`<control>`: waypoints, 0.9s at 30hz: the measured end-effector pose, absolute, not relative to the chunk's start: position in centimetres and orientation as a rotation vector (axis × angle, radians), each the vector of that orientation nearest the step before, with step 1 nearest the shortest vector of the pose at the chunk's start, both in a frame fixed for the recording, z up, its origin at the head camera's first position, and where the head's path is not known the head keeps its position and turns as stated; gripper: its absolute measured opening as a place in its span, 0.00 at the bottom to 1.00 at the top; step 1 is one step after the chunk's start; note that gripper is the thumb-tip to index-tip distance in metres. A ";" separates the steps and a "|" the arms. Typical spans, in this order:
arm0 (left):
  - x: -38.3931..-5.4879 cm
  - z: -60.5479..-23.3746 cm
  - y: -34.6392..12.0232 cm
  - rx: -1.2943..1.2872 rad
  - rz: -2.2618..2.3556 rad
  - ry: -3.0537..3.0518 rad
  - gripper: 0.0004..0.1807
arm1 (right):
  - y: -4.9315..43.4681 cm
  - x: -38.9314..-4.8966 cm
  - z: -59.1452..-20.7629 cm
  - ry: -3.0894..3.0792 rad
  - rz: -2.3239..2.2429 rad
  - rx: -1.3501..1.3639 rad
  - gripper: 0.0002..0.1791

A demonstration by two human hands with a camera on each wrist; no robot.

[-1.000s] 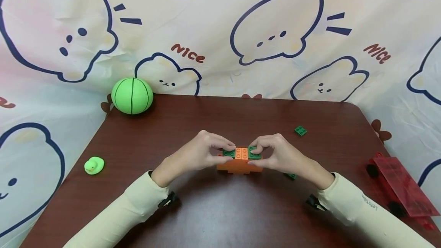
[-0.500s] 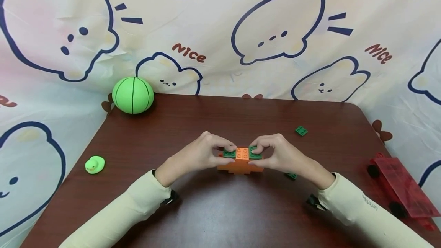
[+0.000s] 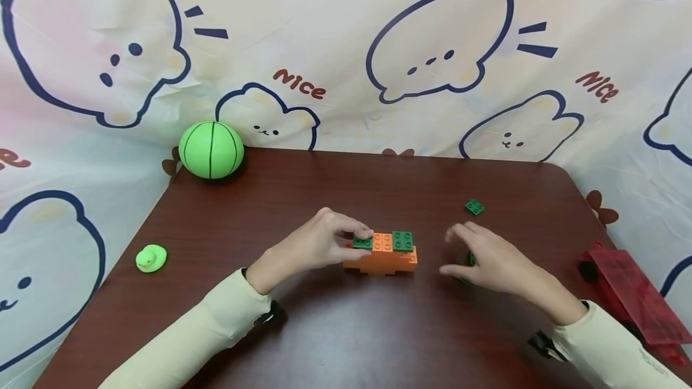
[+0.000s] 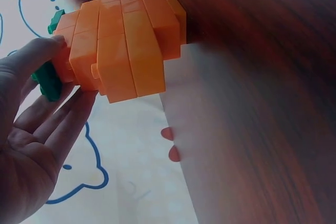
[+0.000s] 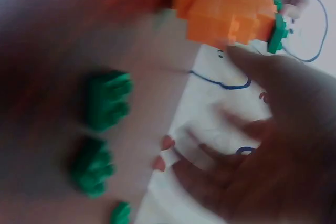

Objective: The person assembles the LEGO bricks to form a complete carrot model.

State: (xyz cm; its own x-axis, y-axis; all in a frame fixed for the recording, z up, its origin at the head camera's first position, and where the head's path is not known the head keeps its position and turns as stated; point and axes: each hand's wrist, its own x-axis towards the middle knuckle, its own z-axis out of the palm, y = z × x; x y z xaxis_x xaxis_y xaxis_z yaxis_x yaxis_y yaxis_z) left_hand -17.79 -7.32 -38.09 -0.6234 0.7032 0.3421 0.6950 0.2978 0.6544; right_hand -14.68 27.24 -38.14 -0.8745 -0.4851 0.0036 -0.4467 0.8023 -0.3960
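An orange toy-brick build (image 3: pixel 381 262) stands on the table in the middle of the head view. Two green bricks top it, a left one (image 3: pixel 363 244) and a right one (image 3: pixel 402 241), with orange studs between. My left hand (image 3: pixel 316 248) pinches the build's upper left end, thumb at the front and fingers behind, partly covering the left green brick. Apart from the build, my right hand (image 3: pixel 497 260) is spread over loose green bricks, holding nothing. In the right wrist view, a loose green brick (image 5: pixel 108 99) lies beside another green brick (image 5: pixel 93 166); that hand is blurred.
Farther back lies a small green brick (image 3: pixel 474 207). A green ball (image 3: pixel 211 150) sits at the back left corner, with a green rubber duck (image 3: pixel 151 258) at the left edge. A red translucent toy car (image 3: pixel 643 296) stands on the right.
My right hand has let go of the build's right end and moved right, over the loose green bricks, its fingers opening. My left hand keeps its hold on the build.
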 end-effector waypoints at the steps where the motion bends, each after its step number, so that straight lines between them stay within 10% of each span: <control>1: -17.8 -38.1 -7.3 1.361 1.262 2.523 0.13 | 27.8 -14.4 -38.5 2.893 -0.543 -0.722 0.25; 11: -17.8 -38.1 -7.2 1.296 1.294 2.476 0.12 | 29.1 -13.9 -42.2 2.903 -0.645 -0.957 0.14; 27: -17.6 -38.6 -7.3 1.383 1.340 2.511 0.10 | 20.3 -15.8 -34.0 2.819 -1.033 -1.448 0.13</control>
